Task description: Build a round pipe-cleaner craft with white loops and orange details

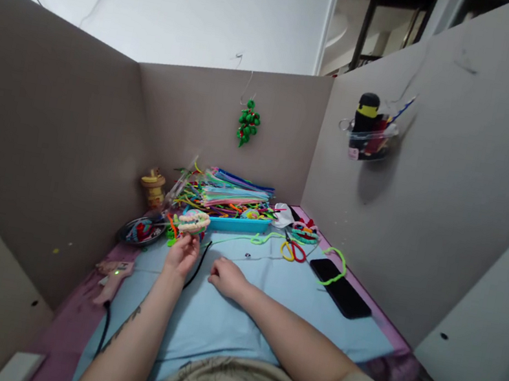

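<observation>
My left hand is raised over the cloth, its fingers pinched on a round, coiled fuzzy craft piece in cream with pastel bands. The exact make of that piece is too small to tell. Resting on the light blue cloth, my right hand is closed with its fingers curled under, and nothing shows sticking out of it. Between the two hands lies a thin black strip, partly behind the left wrist. Bright green fuzzy stems and small pieces lie just behind the left hand.
Behind stands a blue tray heaped with colourful pipe cleaners. Scissors and a black phone lie right. A pink glue gun and a dark bowl are left. Grey partitions enclose the table; a clear holder hangs right.
</observation>
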`<move>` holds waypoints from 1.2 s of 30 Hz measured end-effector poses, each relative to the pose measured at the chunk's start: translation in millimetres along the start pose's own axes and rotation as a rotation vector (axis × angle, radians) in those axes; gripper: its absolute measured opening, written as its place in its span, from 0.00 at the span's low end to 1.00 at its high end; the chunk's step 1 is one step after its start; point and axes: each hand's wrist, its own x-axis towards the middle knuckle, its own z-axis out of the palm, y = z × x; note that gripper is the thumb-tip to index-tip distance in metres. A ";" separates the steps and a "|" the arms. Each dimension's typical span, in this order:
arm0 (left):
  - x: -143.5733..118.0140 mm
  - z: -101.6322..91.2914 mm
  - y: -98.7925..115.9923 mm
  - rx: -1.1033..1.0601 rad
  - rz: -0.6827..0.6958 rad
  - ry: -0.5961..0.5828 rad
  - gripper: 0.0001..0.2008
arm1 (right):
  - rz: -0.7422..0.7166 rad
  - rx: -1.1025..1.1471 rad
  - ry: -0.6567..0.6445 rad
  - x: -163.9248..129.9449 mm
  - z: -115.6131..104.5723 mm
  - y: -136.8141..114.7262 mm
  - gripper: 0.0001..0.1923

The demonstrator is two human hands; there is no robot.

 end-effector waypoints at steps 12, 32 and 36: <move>-6.1 4.4 -20.6 0.390 0.074 -0.114 0.15 | 0.024 -0.019 -0.006 1.5 -1.0 -0.9 0.06; -10.5 1.7 -53.8 0.909 0.372 -0.222 0.09 | 0.067 0.854 0.543 -0.8 -46.6 11.1 0.06; -17.5 5.7 -56.8 1.062 0.482 -0.254 0.06 | 0.116 0.695 0.618 -7.3 -46.6 5.9 0.06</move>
